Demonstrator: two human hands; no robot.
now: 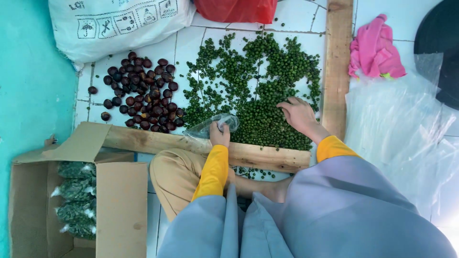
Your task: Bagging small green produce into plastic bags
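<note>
My left hand [219, 135] grips a small clear plastic bag [213, 125] at its mouth, just above the near wooden plank [158, 141]. My right hand [298, 112] rests palm down on a spread of small green berries [253, 81] lying on the white tiled floor, fingers curled over a cluster of them. Whether any berries are in that hand is hidden. A pile of dark brown chestnut-like nuts [143, 93] lies to the left of the green ones.
An open cardboard box [122, 205] at lower left holds several filled clear bags [76, 198]. A wooden plank [337, 62] stands along the right. Loose plastic sheets [397, 124], a pink cloth [375, 48], a white sack [114, 24] and a red bag [236, 9] surround the area.
</note>
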